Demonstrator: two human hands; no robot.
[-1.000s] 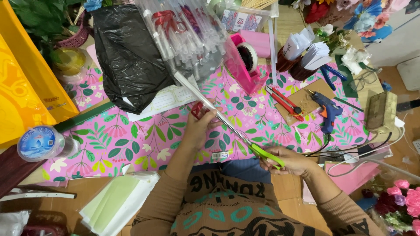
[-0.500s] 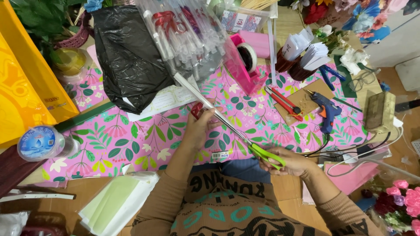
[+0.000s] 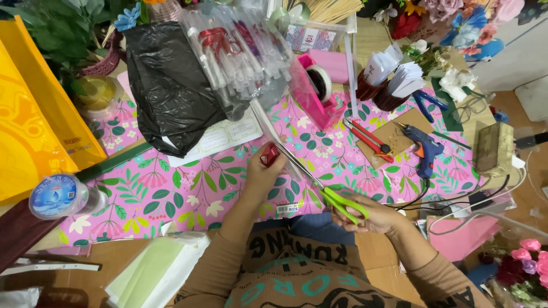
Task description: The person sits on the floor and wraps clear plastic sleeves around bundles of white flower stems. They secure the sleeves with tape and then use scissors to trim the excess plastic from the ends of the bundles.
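Note:
My left hand (image 3: pixel 264 174) pinches a small red piece (image 3: pixel 269 154) together with a clear plastic sleeve (image 3: pixel 274 134) that runs up towards the back. My right hand (image 3: pixel 374 217) grips green-handled scissors (image 3: pixel 334 197); their blades point up-left and meet the sleeve just beside my left fingers. Both hands work over a pink floral tablecloth (image 3: pixel 188 191).
A black plastic bag (image 3: pixel 168 91) and a bundle of clear sleeves (image 3: pixel 240 54) lie behind. A pink tape dispenser (image 3: pixel 317 91), red cutter (image 3: pixel 365 137), blue glue gun (image 3: pixel 422 148) with cables, a yellow bag (image 3: pixel 34 125) and a tape roll (image 3: pixel 57 197) surround the spot.

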